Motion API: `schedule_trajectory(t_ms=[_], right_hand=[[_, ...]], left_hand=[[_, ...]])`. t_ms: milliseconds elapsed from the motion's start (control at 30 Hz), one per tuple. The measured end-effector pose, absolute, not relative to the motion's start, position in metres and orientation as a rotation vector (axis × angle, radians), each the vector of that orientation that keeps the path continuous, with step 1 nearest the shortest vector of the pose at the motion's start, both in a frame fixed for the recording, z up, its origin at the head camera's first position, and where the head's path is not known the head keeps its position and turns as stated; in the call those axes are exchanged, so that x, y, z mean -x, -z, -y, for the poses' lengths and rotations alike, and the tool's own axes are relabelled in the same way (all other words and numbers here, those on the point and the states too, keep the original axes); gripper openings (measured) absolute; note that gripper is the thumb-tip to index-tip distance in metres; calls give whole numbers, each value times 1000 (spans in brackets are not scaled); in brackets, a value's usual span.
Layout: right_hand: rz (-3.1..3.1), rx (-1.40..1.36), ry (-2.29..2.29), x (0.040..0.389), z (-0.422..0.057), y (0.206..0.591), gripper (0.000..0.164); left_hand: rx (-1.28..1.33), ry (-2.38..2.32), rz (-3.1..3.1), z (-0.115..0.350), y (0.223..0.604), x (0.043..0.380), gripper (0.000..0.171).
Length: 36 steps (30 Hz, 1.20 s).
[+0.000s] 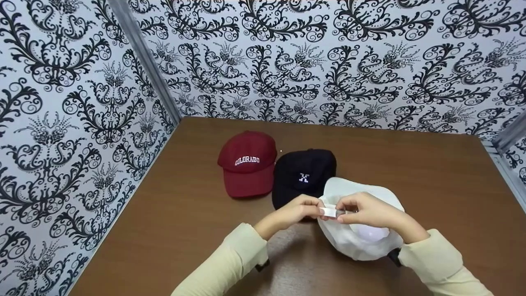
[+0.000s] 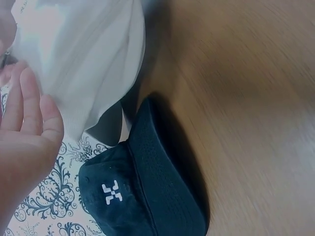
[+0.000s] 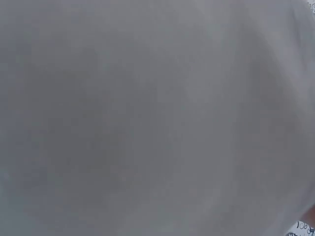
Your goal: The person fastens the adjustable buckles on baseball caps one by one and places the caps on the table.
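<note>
A white cap (image 1: 343,242) is held up above the table, its inside partly showing, with the brim toward the back. My left hand (image 1: 289,213) pinches one end of its short white strap (image 1: 329,212). From the other side, the thumb and fingers of my right hand (image 1: 372,210) pinch the strap close to a small greyish piece, perhaps a buckle. In the left wrist view the cap's pale cloth (image 2: 93,59) hangs beyond my left fingers (image 2: 30,101). Blurred pale cloth (image 3: 157,118) fills nearly all of the right wrist view, hiding the right fingers.
Just behind the white cap lies a black cap (image 1: 302,170) with a small white emblem. Left of it rests a red cap (image 1: 248,164) lettered COLORADO. The brown wooden table (image 1: 176,230) meets patterned walls (image 1: 287,65) at the back and left.
</note>
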State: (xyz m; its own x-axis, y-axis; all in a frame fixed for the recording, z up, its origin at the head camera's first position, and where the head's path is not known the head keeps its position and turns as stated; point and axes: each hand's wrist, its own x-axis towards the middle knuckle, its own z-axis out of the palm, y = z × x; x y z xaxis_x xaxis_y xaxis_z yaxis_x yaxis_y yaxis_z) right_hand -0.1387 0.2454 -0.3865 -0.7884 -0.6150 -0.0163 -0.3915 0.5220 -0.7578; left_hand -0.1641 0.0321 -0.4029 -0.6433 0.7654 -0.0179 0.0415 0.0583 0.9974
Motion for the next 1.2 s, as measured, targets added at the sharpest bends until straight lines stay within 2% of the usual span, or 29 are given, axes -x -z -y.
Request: schedule_trajectory(t_ms=[700, 1200], right_hand=[[-2448, 723, 1145, 135, -255, 386, 16], [-2490, 685, 1262, 133, -252, 391, 14]], left_hand=[[-781, -1672, -1853, -23, 401, 167, 21], [-758, -1720, -1889, -24, 402, 167, 19]])
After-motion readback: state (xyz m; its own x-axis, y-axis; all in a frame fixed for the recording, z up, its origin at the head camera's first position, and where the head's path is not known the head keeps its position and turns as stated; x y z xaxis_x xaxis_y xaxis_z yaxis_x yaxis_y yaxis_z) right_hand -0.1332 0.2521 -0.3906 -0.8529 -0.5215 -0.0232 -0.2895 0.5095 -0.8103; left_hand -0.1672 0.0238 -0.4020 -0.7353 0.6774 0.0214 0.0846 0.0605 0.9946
